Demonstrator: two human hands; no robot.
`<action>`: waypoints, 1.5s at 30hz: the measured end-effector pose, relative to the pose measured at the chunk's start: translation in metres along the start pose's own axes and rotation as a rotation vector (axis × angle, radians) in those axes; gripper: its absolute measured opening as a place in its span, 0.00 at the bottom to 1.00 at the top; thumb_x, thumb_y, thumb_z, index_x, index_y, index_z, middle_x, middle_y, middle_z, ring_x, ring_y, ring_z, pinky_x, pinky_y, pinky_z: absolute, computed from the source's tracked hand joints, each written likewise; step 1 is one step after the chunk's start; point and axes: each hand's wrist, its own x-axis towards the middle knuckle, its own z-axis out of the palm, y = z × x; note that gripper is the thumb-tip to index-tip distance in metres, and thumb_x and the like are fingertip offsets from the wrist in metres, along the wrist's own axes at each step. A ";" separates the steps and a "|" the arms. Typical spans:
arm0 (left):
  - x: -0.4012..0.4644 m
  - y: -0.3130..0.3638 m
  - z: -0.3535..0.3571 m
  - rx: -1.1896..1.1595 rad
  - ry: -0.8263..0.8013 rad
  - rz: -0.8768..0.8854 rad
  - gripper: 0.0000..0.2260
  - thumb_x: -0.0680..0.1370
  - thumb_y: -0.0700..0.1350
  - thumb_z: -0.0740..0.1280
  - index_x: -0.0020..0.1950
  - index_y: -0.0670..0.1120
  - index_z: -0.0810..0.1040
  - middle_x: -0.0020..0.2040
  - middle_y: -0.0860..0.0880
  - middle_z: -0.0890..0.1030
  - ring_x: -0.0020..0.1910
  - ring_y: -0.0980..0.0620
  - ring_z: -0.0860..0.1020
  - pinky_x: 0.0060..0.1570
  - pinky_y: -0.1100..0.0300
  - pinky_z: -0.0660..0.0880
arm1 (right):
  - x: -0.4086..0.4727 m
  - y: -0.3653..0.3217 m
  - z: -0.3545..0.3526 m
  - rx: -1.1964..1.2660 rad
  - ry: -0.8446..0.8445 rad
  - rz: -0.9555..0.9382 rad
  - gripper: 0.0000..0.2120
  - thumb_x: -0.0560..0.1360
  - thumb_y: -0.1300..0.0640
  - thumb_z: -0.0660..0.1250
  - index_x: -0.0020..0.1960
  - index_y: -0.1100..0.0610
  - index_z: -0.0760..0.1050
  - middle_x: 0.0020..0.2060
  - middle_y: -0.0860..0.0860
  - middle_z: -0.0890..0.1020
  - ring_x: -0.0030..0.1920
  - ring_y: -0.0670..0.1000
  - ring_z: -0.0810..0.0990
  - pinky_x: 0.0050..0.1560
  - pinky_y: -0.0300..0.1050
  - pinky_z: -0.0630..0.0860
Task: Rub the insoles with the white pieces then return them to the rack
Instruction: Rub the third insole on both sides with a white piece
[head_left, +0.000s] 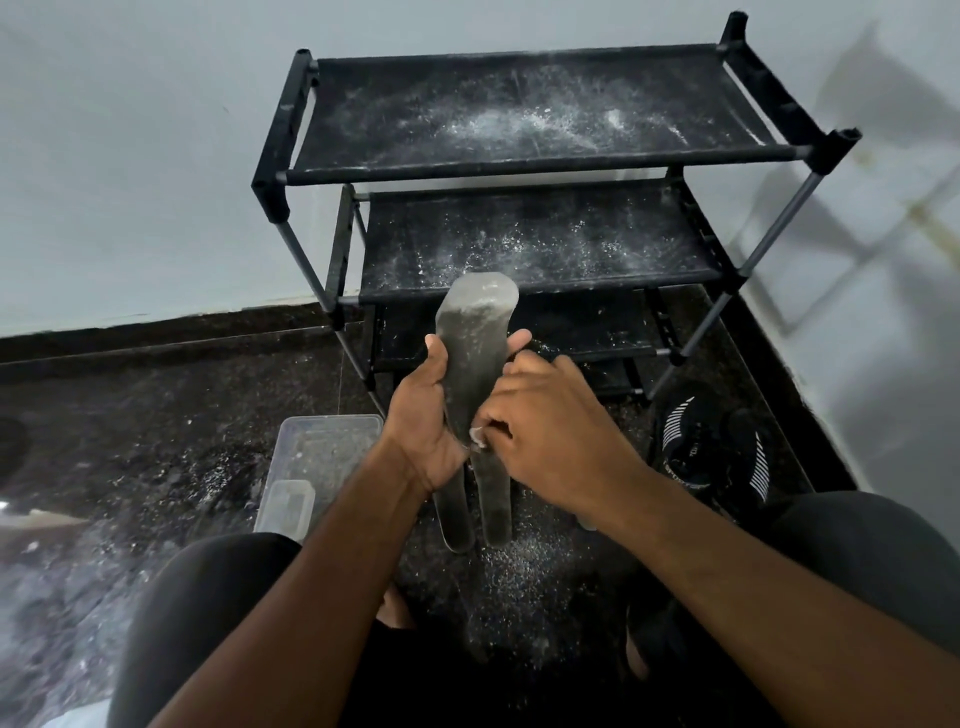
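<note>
A grey insole (475, 338) is held upright in front of the black rack (519, 156), its rounded toe end raised level with the front edge of the middle shelf. It is gripped at its waist by the left hand (421, 415), whose fingers (519, 340) are wrapped round the back so that their tips show at the insole's right edge, while the thumb is laid along the left edge. A second grey strip, seemingly another insole (496, 499), is seen hanging below the hands beside the lower end of the first; whether it is held by the same hand cannot be told.

A small white piece (477, 436) is pinched in the closed fingers of the right hand (545, 421) and pressed against the insole's face, just beside the left palm. Only a sliver of the piece is visible.

The rack's top and middle shelves are dusted with white powder, and more powder is scattered on the dark floor (156, 441) below the hands. A clear plastic container (322, 457) is set on the floor to the left of the left wrist. A dark shoe with white stripes (711, 452) is lying on the floor to the right, near the rack's right legs. The person's knees, in dark cloth, are seen at the bottom of the view.
</note>
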 end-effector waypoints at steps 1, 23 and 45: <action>0.000 0.000 0.002 0.006 -0.011 0.001 0.38 0.85 0.66 0.44 0.75 0.38 0.73 0.67 0.39 0.80 0.66 0.44 0.80 0.64 0.51 0.79 | 0.001 -0.004 0.002 -0.025 0.010 -0.018 0.09 0.78 0.49 0.63 0.47 0.46 0.82 0.42 0.41 0.80 0.52 0.45 0.68 0.52 0.47 0.65; 0.004 0.006 0.000 -0.070 -0.038 0.019 0.38 0.83 0.68 0.46 0.77 0.39 0.71 0.74 0.40 0.73 0.73 0.43 0.71 0.71 0.44 0.71 | 0.001 0.009 0.000 0.030 0.238 0.039 0.07 0.78 0.54 0.67 0.47 0.55 0.82 0.42 0.48 0.80 0.46 0.48 0.72 0.49 0.46 0.74; -0.003 -0.003 0.020 0.310 0.277 0.182 0.27 0.83 0.59 0.58 0.66 0.36 0.78 0.60 0.33 0.83 0.57 0.36 0.82 0.61 0.37 0.78 | 0.009 0.030 0.000 0.219 0.173 0.257 0.05 0.77 0.58 0.68 0.47 0.57 0.82 0.43 0.49 0.78 0.41 0.45 0.76 0.42 0.39 0.75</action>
